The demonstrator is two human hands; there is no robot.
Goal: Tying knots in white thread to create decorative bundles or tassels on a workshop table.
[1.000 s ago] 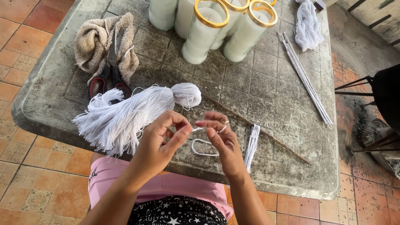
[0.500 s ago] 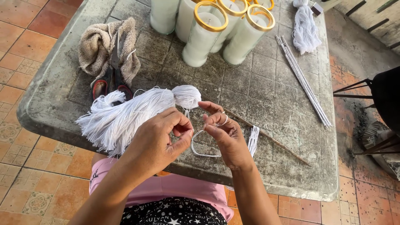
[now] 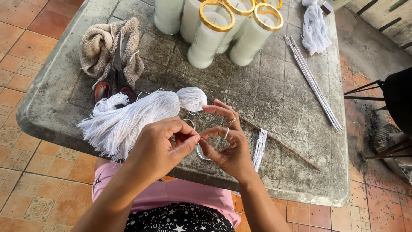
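On the left part of the grey stone table [image 3: 274, 99] lies a crumpled beige knitted cloth [image 3: 103, 45], and a pair of scissors with dark red handles [image 3: 112, 88] rests partly on it, the blades pointing up over the cloth. Just below the scissors is a thick bundle of white cotton threads [image 3: 128, 118], tied at one end into a round head that points to the right; its loose ends spread toward the near left edge of the table.

The left hand [image 3: 161, 148] is over the near edge of the table, just beside the bundle. Its thumb and forefinger are pinched narrow together on something very thin; it looks like a white thread, but I cannot tell for sure. The right hand [image 3: 225, 141] is touching or almost touching the left one at the fingertips. Its thumb and forefinger are also pinched, and the other fingers are lifted and curved; two of them wear rings. Under the hands a thin metal wire ring [image 3: 201, 154] lies on the table, mostly hidden.

To the right of the right hand lies a small flat strip of white threads [image 3: 259, 148], and a thin brown wooden stick [image 3: 283, 144] crosses beside it. At the far side stand tall white candles in glass with golden rims [image 3: 210, 36]. Further right lie long thin white sticks [image 3: 313, 83], and another small bundle of white thread [image 3: 315, 25] is at the far right corner.
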